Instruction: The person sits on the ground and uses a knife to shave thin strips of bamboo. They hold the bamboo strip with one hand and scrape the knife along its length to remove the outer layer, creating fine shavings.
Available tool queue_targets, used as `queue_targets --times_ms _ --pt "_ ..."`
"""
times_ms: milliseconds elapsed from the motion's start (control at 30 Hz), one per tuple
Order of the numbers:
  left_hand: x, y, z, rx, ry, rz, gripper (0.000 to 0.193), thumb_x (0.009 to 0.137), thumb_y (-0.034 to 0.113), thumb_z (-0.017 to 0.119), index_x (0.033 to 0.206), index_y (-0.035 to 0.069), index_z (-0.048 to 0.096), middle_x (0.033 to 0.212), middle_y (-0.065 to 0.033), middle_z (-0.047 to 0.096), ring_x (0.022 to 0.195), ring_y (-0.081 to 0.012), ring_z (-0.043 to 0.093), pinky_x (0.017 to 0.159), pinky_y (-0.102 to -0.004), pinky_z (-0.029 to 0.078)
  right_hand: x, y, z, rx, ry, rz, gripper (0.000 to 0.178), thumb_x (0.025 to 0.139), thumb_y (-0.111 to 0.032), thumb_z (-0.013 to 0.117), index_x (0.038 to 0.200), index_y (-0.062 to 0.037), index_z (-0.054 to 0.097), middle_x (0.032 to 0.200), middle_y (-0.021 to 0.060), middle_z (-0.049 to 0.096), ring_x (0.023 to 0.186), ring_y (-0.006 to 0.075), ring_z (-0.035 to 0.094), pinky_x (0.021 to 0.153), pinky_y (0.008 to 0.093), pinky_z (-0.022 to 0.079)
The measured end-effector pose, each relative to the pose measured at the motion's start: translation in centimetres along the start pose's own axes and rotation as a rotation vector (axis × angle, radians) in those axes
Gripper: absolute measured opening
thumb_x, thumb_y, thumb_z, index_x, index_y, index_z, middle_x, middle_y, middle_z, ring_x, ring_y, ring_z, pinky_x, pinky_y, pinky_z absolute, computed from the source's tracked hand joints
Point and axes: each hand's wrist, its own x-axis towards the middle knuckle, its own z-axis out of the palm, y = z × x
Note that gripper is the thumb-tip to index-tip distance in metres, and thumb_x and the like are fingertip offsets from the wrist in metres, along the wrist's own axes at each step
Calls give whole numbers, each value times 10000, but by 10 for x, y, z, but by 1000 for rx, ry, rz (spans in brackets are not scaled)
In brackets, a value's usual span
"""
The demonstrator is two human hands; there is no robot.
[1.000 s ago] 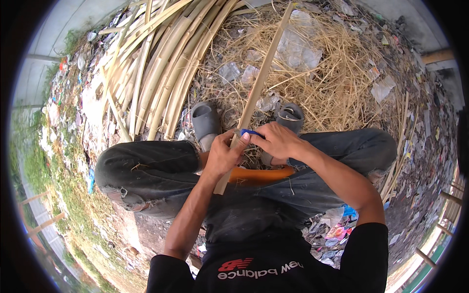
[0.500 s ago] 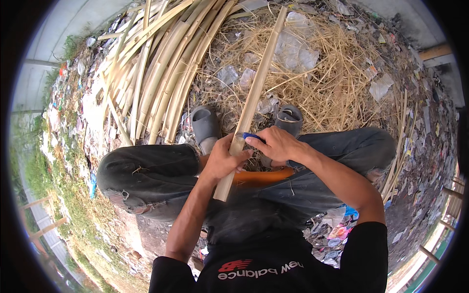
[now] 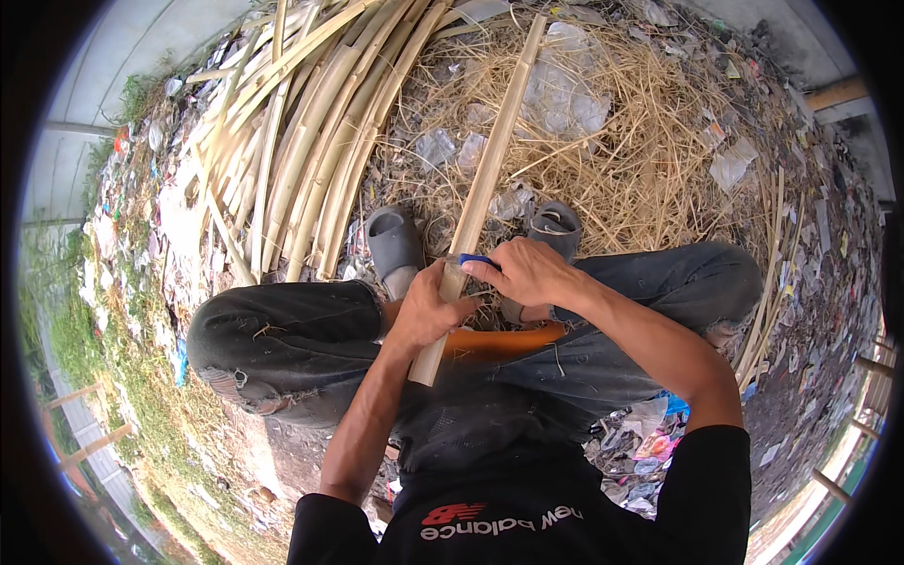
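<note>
A long split bamboo strip slants across the middle, from between my knees up toward the far side. My left hand is wrapped round its near part, thumb across the top. Just beyond, my right hand is closed on a small blue object pressed against the strip's face; what kind of tool it is, I cannot make out. An orange, smooth, long piece lies across my lap, passing beside the strip's near end. Grey sandals are on my feet, on either side of the strip.
Several split bamboo strips are heaped at the far left. Straw-like shavings and a clear plastic sheet cover the ground ahead. Thin strips lie along the right, among scattered litter. A pale wall rises at the far left.
My right hand and the blue object have shifted slightly left and up along the strip. The strip has tilted and slid a little to the left.
</note>
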Motion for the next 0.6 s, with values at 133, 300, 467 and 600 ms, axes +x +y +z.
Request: queue_targets --times_ms 133,300,467,600 --pt "-11 -5 6 -18 -3 -27 440 784 143 774 1152 -36 612 713 -49 637 526 -120 586 494 -286 452 25 57 -14 -13 312 258 824 1060 -621 441 582 43 543 473 187 445 449 339 490 506 495 418" --pt "-17 1 6 -176 -16 -6 362 883 122 749 1168 -42 598 674 -39 605 500 -109 579 462 -281 444 10 46 -49 84 263 216 778 1071 -580 444 597 22 580 474 163 473 459 339 503 519 491 439" --pt "-2 -17 13 44 122 149 321 898 169 731 1102 -55 623 719 -170 663 588 -280 666 573 -403 508 -9 -11 -11 48 0 0 757 1048 -587 450 702 52 661 600 265 592 662 480 646 640 550 511" --pt "-2 -25 11 175 208 196 335 897 177 724 1103 -68 629 760 -273 663 699 -434 678 655 -473 523 -5 -15 -6 6 -24 13 778 1044 -628 432 734 36 692 611 266 599 654 471 650 638 541 520"
